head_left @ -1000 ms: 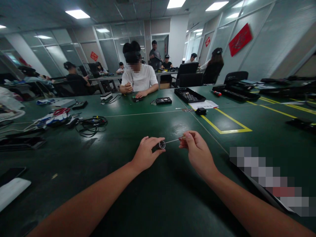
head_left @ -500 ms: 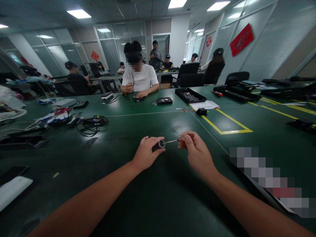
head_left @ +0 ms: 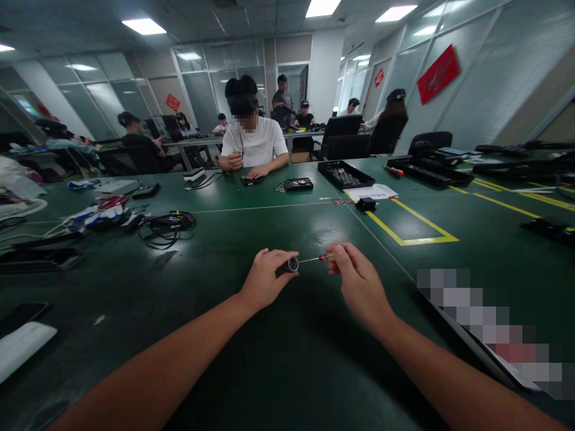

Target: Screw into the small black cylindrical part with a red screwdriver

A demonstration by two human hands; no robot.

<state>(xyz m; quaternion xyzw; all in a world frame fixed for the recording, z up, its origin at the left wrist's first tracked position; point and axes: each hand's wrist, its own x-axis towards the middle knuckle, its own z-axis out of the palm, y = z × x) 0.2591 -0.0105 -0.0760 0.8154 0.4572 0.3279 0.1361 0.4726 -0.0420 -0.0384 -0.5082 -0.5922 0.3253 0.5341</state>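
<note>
In the middle of the head view my left hand (head_left: pixel 266 279) pinches a small dark cylinder (head_left: pixel 293 264) between thumb and fingers. Its round, light-rimmed end faces right, and the rest of it is hidden by the hand. My right hand (head_left: pixel 359 278) is closed on a screwdriver (head_left: pixel 324 257) with a clear and red handle. The thin metal shaft points left, its tip at the cylinder's rimmed end; whether it touches a screw inside is too small to tell. Both hands are above the green table (head_left: pixel 278 353).
Coiled black cables (head_left: pixel 167 227) lie left. Beyond my hands are a small black block (head_left: pixel 366 204), a black parts tray (head_left: pixel 345 175) and yellow tape (head_left: pixel 429 241). Across the table sits a co-worker (head_left: pixel 256 143) in a white shirt. A dark-edged flat object (head_left: pixel 476 344) lies right, partly blurred out.
My right hand and the screwdriver have shifted slightly; more of the clear handle shows between the fingers. My left hand keeps its hold on the cylinder, almost unmoved.
</note>
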